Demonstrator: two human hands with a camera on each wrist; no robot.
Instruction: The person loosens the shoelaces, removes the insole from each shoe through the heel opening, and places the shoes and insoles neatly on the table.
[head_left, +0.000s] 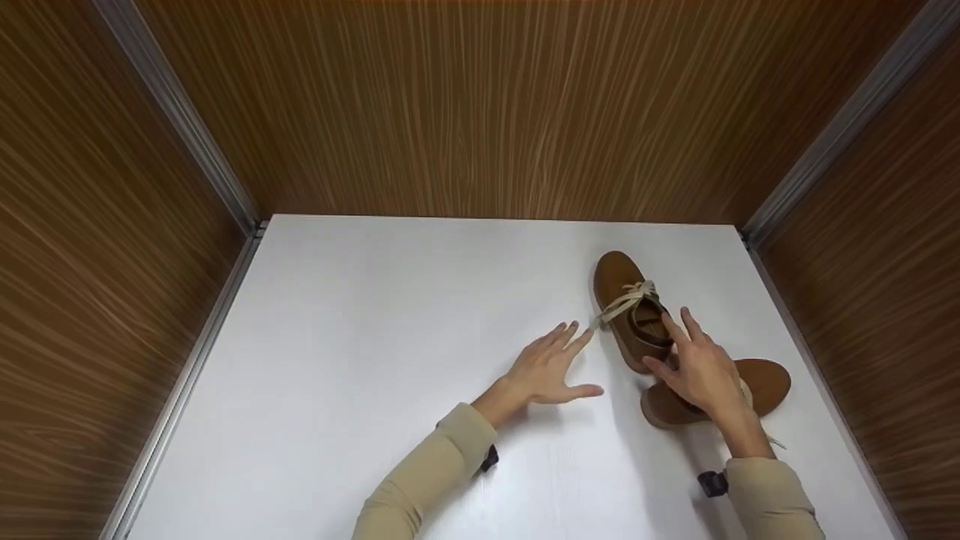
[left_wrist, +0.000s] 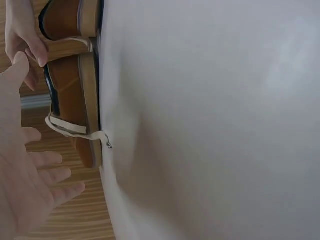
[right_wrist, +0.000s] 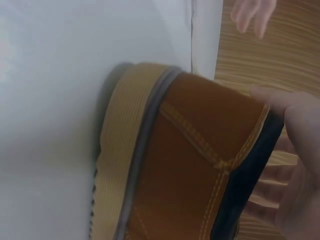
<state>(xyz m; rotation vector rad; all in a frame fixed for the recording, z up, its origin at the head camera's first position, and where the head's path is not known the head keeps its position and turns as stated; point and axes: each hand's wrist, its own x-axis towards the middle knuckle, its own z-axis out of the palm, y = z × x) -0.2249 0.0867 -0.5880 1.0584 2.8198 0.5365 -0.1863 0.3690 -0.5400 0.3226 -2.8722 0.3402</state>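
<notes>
Two brown lace-up shoes with cream laces lie on the white table. The far shoe (head_left: 616, 274) stands on its sole, toe pointing away, its lace (head_left: 621, 304) trailing left over its side. My left hand (head_left: 551, 367) hovers left of this shoe, fingers spread, fingertips right by the lace's end, nothing held. Over the near shoe (head_left: 765, 384), which points right, is my right hand (head_left: 701, 367) with fingers extended; its thumb and a finger come close to the far shoe's heel and collar. In the right wrist view, the near shoe's heel (right_wrist: 200, 105) fills the foreground.
Wood-grain panels (head_left: 480, 112) wall in the back and both sides of the white table (head_left: 360, 322), with metal rails along the corners. Another lace end (head_left: 777, 442) sticks out beside the right wrist.
</notes>
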